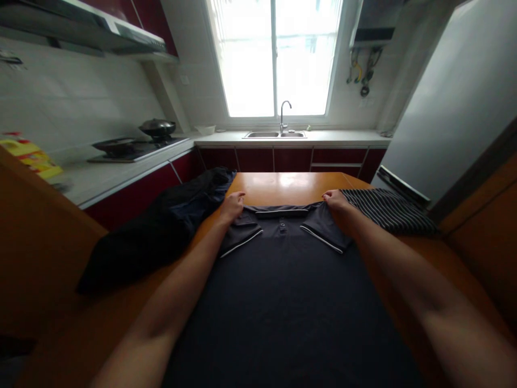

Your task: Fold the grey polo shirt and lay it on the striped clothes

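Both hands pinch the dark navy polo shirt (pixel 283 291) at its shoulders: left hand (pixel 233 206), right hand (pixel 334 200), fingers curled closed on soft fabric, flat on the smooth orange wooden bench (pixel 283 186).

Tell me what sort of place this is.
Most likely a home kitchen: a sink with tap under the window, a hob with a pan, a fridge at right. Left hand and right hand grip a polo shirt.
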### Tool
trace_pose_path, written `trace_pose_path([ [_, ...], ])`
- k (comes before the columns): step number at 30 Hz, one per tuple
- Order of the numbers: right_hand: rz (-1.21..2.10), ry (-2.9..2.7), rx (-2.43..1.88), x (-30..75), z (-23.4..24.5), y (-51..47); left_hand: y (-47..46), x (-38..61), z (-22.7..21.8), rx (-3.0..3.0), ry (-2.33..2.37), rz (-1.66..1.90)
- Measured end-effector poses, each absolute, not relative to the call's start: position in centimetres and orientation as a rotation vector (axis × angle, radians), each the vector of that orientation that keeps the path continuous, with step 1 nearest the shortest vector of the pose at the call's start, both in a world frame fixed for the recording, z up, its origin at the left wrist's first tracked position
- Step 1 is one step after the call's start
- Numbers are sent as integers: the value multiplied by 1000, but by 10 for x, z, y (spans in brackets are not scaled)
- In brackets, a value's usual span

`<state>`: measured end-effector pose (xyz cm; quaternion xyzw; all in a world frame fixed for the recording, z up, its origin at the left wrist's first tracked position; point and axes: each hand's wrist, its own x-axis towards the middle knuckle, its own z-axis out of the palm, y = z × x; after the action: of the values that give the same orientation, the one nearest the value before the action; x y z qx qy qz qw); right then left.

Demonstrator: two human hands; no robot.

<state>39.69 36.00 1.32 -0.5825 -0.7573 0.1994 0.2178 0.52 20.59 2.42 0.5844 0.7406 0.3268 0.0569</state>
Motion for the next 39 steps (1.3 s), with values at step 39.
trace_pose_path([
  [39,1307,-1997,-1159,433,71,315,157,-26,74,1715,1621,1277],
])
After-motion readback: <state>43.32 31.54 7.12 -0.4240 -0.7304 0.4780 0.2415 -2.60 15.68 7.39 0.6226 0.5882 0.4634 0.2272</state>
